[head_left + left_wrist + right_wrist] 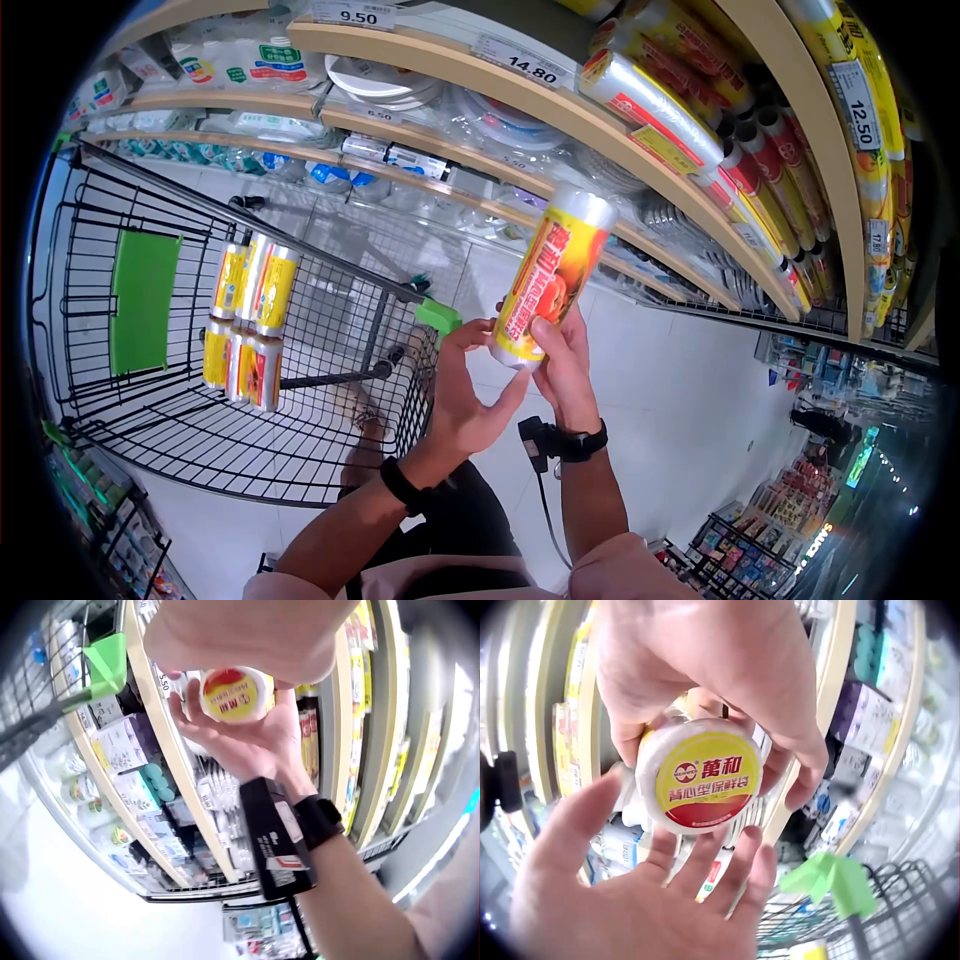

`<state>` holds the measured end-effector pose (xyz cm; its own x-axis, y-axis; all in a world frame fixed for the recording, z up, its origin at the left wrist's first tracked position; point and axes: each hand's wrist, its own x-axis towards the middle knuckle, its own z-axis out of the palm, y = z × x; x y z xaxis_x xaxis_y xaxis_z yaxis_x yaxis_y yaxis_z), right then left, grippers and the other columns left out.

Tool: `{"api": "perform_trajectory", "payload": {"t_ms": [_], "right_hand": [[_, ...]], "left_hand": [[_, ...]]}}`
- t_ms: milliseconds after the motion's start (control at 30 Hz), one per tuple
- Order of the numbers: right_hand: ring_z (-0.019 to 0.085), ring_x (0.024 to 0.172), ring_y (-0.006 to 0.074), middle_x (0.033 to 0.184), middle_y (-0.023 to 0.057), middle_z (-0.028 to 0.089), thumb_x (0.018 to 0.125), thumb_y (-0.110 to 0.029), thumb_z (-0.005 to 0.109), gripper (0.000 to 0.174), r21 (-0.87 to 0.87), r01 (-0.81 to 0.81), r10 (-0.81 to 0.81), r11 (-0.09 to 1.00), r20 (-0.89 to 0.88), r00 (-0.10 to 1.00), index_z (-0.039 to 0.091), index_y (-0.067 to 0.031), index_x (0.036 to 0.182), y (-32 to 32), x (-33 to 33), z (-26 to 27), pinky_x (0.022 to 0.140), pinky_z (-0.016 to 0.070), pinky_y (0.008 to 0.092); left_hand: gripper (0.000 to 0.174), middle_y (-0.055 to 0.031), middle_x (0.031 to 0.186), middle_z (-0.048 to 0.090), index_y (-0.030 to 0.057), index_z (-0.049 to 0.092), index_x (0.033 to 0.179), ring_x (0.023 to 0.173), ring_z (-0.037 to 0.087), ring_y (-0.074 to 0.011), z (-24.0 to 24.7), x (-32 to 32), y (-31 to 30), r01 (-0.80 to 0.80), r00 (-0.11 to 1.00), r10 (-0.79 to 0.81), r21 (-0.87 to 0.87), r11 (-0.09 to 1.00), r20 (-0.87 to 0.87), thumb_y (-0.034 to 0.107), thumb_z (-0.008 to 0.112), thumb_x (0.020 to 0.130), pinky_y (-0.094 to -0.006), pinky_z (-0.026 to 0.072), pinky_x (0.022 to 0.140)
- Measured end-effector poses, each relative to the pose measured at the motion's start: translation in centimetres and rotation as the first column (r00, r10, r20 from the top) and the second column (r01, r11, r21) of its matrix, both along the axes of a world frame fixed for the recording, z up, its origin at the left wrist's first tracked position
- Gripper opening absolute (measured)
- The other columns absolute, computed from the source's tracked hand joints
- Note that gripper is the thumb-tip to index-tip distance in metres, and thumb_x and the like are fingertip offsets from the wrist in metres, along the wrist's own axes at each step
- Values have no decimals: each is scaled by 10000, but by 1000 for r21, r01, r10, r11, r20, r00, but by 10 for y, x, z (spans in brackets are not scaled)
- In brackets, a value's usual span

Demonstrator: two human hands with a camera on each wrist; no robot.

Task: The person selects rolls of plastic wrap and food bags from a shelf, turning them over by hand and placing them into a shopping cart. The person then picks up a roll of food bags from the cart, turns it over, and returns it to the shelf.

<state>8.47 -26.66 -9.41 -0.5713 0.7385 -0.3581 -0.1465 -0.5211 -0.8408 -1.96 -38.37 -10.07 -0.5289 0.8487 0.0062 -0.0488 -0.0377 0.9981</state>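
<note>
In front of the body, holding a tilted roll [555, 280] in the right hand [568, 375], with the left hand [468, 410] spread wide by its base. Apparently being looked over, so calling for a steady grip. Leftward, mind the green corner [438, 316] and cart [330, 262]; ahead, the shelf edge [420, 56]; freer rightward, over the floor [660, 400].

Rolls in the cart's basket, left of the held roll [556, 268], shelves [560, 85] beyond, floor [650, 400] beneath.
</note>
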Motion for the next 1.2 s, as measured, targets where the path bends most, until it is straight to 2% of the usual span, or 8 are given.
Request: {"api": "perform_trajectory", "payload": {"t_ms": [33,300,533,633,767,867,967,1200], "right_hand": [[600,1201,167,1357,98,595,895,-79,724,675,-4,25,-25,1000,76,997,404,-21,1487,2,3,3,1015,498,353],[597,1168,131,1288,88,621,847,-131,804,745,215,-464,361,859,388,848,432,-40,1487,20,24,31,1021,471,308],[646,1010,189,1180,119,636,1012,-243,581,419,86,99,-100,991,8,995,479,-56,1373,55,23,50,836,508,328],[638,1030,217,1283,135,607,1057,-360,466,466,303,206,-186,930,-95,978,440,-72,1423,78,13,57,800,503,354],[623,1104,226,1296,137,586,1018,-242,562,496,348,332,-277,877,-198,940,348,-95,1440,96,-4,75,840,514,376],[622,1129,233,1302,128,583,1006,-212,585,500,438,379,-324,815,-197,925,351,-94,1431,103,-10,86,888,519,393],[622,1138,213,1276,119,591,1014,-178,593,440,461,485,-435,744,-217,874,394,-64,1390,112,-7,85,904,531,397],[635,1086,165,1257,122,598,1015,-127,623,388,680,498,-551,537,-165,818,506,38,1346,137,17,85,892,530,309]], "left_hand": [[672,-163,1407,415,21,326,1431,1314,479,-265,-1,-9,-6,108,991,-108,1,994,-79,13,689,865,-411,396,1090],[719,-165,1409,487,69,312,1521,1209,563,-231,28,-90,47,236,854,-233,54,970,465,94,714,925,-332,498,966],[379,-113,1214,567,9,486,1211,968,623,-103,41,-102,86,70,904,-131,162,984,408,103,727,934,-239,526,796],[372,-105,1134,573,-1,490,1182,901,610,-82,63,-101,113,40,906,-131,225,973,403,142,731,937,-214,503,742],[438,-117,1125,570,-2,479,1197,932,623,-101,70,-102,141,-18,936,-91,305,952,341,283,718,966,-230,516,765],[298,-100,1129,585,17,488,1187,1074,614,-152,83,-100,148,-24,913,-81,250,968,400,122,658,967,-297,598,864],[531,-166,1197,596,-7,459,1255,1012,646,-152,84,-97,151,10,887,-123,249,968,445,273,766,925,-258,532,836],[667,-165,1286,594,-8,444,1444,1089,635,-174,84,-89,174,87,939,-216,422,903,269,65,766,865,-287,533,938]]}}
